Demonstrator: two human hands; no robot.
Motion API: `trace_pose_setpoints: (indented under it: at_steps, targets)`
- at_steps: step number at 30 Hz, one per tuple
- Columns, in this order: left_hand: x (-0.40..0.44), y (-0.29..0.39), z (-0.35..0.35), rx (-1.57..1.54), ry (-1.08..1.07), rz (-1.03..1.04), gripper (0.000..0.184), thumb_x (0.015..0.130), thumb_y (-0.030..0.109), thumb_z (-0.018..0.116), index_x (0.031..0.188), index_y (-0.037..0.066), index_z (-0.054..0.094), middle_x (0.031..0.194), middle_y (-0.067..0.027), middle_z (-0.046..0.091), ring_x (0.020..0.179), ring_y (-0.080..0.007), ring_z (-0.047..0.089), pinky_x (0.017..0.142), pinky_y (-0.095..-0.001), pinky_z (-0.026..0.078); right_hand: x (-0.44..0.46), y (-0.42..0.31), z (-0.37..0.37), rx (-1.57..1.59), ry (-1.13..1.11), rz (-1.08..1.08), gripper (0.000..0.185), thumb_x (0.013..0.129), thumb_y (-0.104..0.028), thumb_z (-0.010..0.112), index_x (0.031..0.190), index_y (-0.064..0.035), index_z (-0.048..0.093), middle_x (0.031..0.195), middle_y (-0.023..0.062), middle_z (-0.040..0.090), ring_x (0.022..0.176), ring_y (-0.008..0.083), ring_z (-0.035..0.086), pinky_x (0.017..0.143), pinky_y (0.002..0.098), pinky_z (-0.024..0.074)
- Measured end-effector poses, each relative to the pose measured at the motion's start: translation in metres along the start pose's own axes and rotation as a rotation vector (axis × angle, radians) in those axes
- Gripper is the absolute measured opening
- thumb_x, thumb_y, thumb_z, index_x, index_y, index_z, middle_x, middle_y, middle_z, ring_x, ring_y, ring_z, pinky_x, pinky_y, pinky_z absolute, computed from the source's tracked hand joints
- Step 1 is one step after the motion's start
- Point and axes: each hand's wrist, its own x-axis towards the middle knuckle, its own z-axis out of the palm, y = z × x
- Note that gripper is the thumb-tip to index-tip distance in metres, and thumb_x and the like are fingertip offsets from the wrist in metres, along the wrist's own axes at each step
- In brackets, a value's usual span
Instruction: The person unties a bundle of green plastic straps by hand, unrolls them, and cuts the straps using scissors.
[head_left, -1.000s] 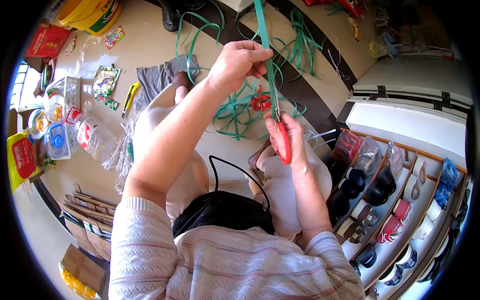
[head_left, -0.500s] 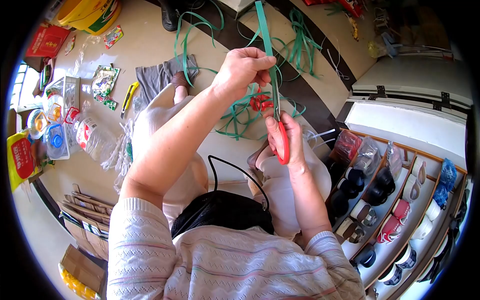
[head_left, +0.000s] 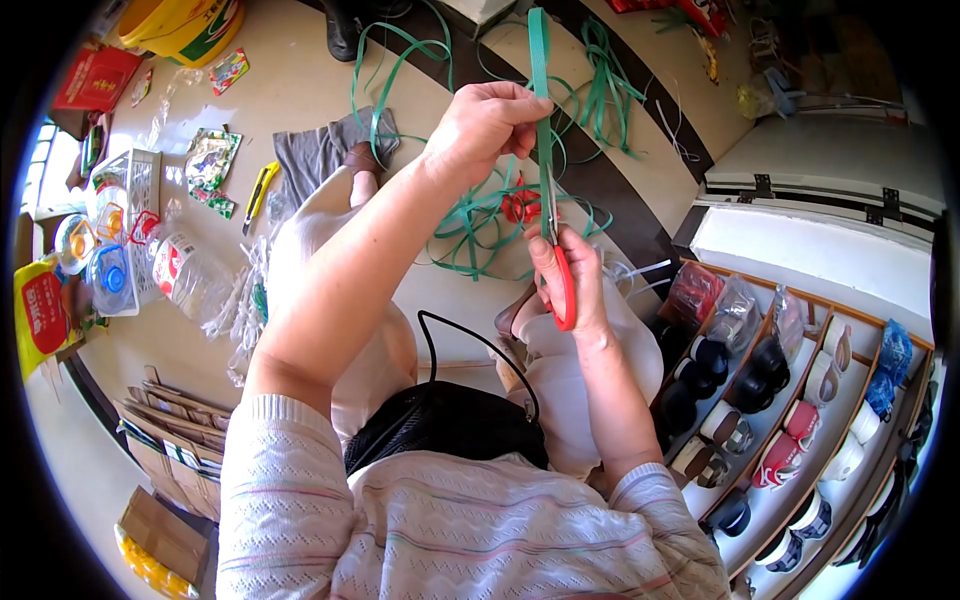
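Observation:
My left hand pinches a green strap between thumb and fingers, and the strap's upper end stands above the hand. Just below it, my right hand is wrapped round red-handled scissors. Their blades point up and lie along the lower part of the strap. Whether the blades are apart is too small to tell. More green strap lies in loose loops on the floor beyond my hands, with a red item among it.
A shoe rack with several shoes stands at the right. On the left are a yellow cutter, plastic bottles, a white basket and flattened cardboard. A grey cloth lies near my foot, and a yellow bucket at the upper left.
The top end of the strap has swung a little to the right. My left hand has shifted slightly, while my right hand with the scissors has barely moved.

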Motion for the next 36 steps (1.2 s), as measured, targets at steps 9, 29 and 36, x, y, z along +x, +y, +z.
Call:
trace_pose_setpoints:
  at_steps: [9,29,36]
  targets:
    - [-0.008,-0.01,0.006,-0.018,0.01,0.029,0.017,0.078,0.012,0.067,0.073,0.001,0.056,0.058,-0.0053,0.056,0.047,-0.0116,0.052,0.044,-0.024,0.043,0.005,0.002,-0.003,-0.012,0.02,-0.071,0.026,0.086,-0.029,0.06,0.095,-0.0049,0.056,0.058,-0.0082,0.041,0.043,-0.0004,0.033,0.038,0.016,0.0245]
    - [-0.004,0.0,0.004,0.004,-0.044,-0.042,0.016,0.08,0.013,0.066,0.071,0.005,0.056,0.058,-0.0012,0.051,0.047,-0.0092,0.048,0.046,-0.0229,0.039,0.003,0.005,-0.001,-0.064,0.073,-0.041,0.023,0.084,-0.026,0.064,0.091,-0.0046,0.057,0.058,-0.0074,0.043,0.046,0.0007,0.034,0.042,0.0173,0.0257]
    - [-0.003,0.0,0.004,0.057,-0.061,-0.009,0.02,0.079,0.014,0.068,0.067,0.007,0.054,0.057,-0.0001,0.052,0.046,-0.0084,0.049,0.042,-0.0217,0.038,0.002,0.008,0.002,-0.031,0.068,-0.123,0.029,0.086,-0.031,0.06,0.096,-0.0043,0.056,0.058,-0.0084,0.041,0.044,-0.0005,0.033,0.039,0.0168,0.0236]
